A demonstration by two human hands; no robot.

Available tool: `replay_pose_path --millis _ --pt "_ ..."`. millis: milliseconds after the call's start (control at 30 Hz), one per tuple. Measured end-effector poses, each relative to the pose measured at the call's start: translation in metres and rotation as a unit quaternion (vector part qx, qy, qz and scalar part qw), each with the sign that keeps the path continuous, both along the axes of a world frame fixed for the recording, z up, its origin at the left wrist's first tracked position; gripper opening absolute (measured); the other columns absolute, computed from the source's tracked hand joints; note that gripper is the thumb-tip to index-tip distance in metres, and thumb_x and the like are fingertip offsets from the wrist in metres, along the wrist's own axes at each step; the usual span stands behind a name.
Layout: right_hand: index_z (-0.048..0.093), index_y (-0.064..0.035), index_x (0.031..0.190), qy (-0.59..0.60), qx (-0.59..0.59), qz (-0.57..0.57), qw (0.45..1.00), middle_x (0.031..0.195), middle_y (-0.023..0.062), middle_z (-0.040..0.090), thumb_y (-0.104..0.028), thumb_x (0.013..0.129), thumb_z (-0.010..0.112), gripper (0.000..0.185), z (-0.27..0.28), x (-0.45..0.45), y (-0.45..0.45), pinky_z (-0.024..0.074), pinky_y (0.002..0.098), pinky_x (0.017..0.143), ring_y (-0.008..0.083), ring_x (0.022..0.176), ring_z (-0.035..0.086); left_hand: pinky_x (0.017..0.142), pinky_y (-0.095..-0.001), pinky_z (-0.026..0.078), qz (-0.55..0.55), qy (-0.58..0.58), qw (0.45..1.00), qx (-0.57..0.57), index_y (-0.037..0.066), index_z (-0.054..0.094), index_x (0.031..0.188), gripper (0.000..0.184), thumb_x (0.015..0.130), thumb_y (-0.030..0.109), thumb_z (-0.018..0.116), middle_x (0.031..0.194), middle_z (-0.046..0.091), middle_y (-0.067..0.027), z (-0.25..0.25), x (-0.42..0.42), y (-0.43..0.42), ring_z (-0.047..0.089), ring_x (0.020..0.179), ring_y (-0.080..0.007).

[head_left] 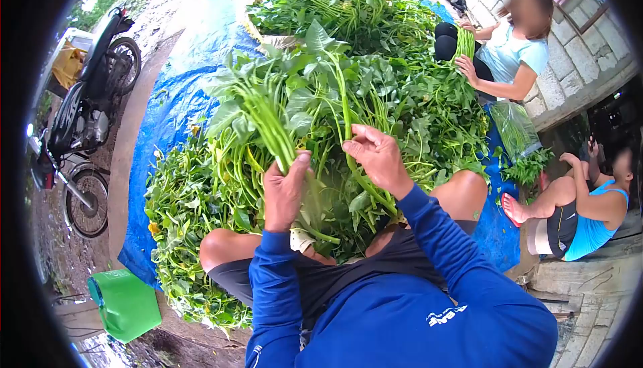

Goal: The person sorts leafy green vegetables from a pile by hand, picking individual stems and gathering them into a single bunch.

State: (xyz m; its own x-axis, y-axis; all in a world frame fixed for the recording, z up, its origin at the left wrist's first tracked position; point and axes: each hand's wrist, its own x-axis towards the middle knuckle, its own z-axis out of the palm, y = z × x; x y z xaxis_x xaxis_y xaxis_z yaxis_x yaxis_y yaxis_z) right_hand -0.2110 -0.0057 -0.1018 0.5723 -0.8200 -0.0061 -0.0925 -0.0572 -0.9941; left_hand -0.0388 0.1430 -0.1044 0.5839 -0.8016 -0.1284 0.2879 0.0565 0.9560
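Note:
My left hand (285,192) is closed round a bundle of green stems (263,116), whose leafy ends point up and away. To its right, my right hand (376,157) pinches a single long leafy stem (344,100) between thumb and fingers. The lower part of that stem runs down toward my knees. Beneath and beyond both hands lies a large heap of leafy greens (194,214), spread in front of my legs and around them.
The heap rests on a blue tarp (177,93). A motorcycle (84,120) stands at left, above a green container (126,306). One person (512,56) at upper right holds stems; another (596,210) sits at right near a plastic bag of greens (514,129).

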Motion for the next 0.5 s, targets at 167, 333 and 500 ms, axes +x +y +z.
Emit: replay_pose_path --millis 167,333,500 --pt "0.060 0.0093 0.142 -0.108 0.115 0.104 0.982 0.126 0.0097 0.072 -0.006 0.102 0.072 0.044 -0.008 0.013 0.030 0.0545 0.0278 0.102 0.0140 0.111 0.068 0.069 -0.0221 0.050 -0.002 0.069 0.995 -0.072 0.004 0.076 0.117 0.021 0.107 0.022 0.071 0.096 0.074 0.0016 -0.038 -0.024 -0.027 0.062 0.080 -0.0036" --pt "0.067 0.0064 0.130 -0.095 0.039 0.063 0.993 0.122 0.0096 0.073 -0.005 0.101 0.071 0.031 -0.033 0.018 0.035 0.0567 0.0288 0.096 0.0140 0.106 0.070 0.079 -0.0248 0.055 -0.033 0.139 0.987 -0.073 0.001 0.075 0.117 0.032 0.110 0.030 0.066 0.104 0.077 -0.0053 -0.038 -0.025 -0.029 0.070 0.090 -0.0099" --pt "0.074 0.0047 0.122 -0.017 -0.058 0.147 0.987 0.108 0.0094 0.078 -0.007 0.096 0.075 0.029 -0.027 0.009 0.035 0.0578 0.0311 0.092 0.0142 0.101 0.072 0.085 -0.0291 0.054 -0.054 0.073 0.996 -0.022 -0.001 0.075 0.115 0.039 0.106 0.036 0.070 0.102 0.076 -0.0057 -0.060 -0.018 -0.028 0.069 0.091 -0.0134"
